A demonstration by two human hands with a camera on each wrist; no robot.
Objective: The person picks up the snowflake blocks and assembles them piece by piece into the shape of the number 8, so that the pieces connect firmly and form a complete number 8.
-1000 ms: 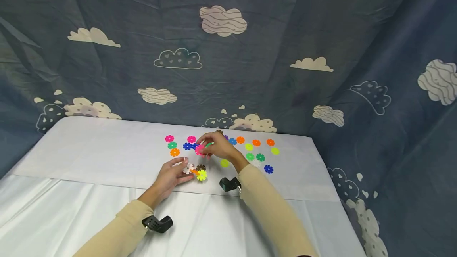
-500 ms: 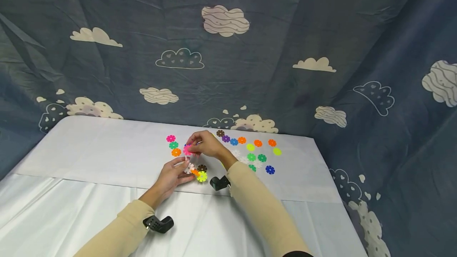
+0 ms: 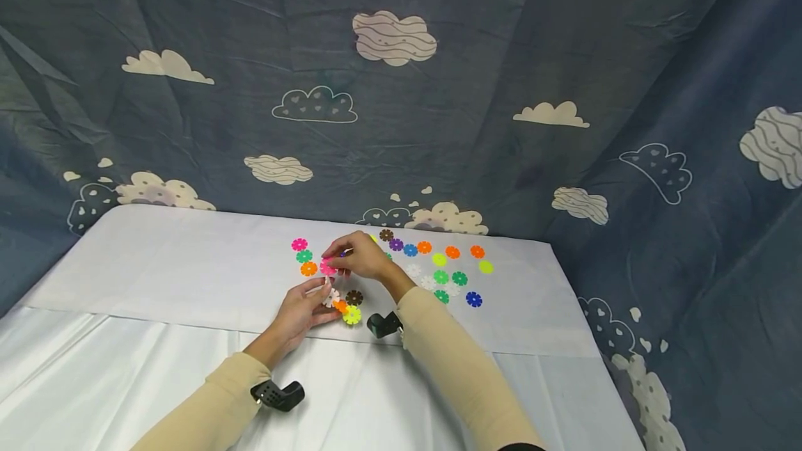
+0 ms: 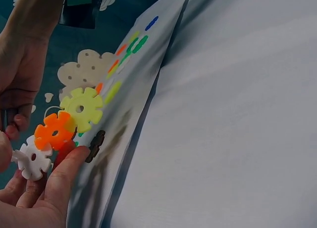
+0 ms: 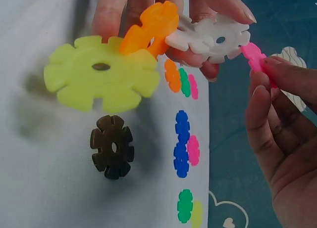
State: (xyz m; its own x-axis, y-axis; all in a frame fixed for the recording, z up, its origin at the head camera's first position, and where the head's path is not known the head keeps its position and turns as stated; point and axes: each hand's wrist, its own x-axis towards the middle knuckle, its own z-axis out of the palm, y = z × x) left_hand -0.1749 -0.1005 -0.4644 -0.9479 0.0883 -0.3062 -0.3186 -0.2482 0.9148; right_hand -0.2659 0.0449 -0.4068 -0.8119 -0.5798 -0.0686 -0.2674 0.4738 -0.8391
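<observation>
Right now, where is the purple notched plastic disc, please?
In the head view, the purple disc lies right of the right hand, between a brown notched disc and a blue notched disc.

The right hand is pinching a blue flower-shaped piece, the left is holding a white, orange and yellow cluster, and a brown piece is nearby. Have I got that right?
Almost: the right hand pinches a pink piece, not a blue one, as the right wrist view shows. The left hand does hold the white, orange and yellow cluster, with the brown piece nearby.
</observation>
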